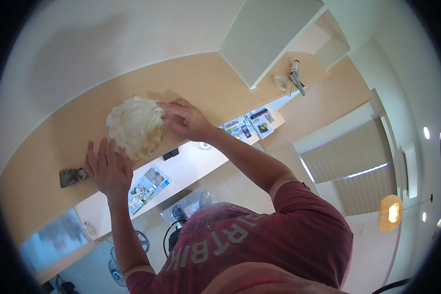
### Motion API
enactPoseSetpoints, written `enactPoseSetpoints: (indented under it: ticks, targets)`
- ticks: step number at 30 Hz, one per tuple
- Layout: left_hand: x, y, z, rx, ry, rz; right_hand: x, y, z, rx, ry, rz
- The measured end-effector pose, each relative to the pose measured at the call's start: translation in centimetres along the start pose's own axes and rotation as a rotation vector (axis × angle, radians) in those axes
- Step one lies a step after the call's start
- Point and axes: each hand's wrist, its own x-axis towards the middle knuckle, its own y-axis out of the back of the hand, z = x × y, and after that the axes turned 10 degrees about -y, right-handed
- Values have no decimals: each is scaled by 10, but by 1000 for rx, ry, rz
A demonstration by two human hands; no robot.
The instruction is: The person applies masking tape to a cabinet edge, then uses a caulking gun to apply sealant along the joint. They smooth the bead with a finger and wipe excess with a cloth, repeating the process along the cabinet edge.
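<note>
A bunched, crumpled white cloth [136, 128], yellowish along its lower right, lies on the pale wooden shelf. My left hand [110, 169] meets its lower left edge with fingers stretched out and spread. On the right side, my right hand [187, 120] has its bent fingers and thumb at the cloth's edge and appears to pinch it; the index finger reaches along the rim. Just left of my left hand lies a dark, stained flat scraper-like tool [72, 177], partly covered by the fingers.
A white wall [83, 54] rises behind the shelf [196, 73], and a grey upright panel [269, 39] bounds it on the right. Beyond that are a caulking gun [295, 78] and a tape roll [280, 83]. Below, newspaper [149, 188] and a dark box [171, 154] lie on a lower white surface.
</note>
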Motion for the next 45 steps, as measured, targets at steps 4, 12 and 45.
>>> enactPoseSetpoints:
  ticks: [4,12,45]
  targets:
    - [-1,-3,0,-25,-9,32,12,-10,28,153,-8,-36]
    - [0,-1,4,-30,9,23,8,-10,0,-123,127,-47]
    - [8,-1,6,99,-86,-50,187,122,172,1806,-513,812]
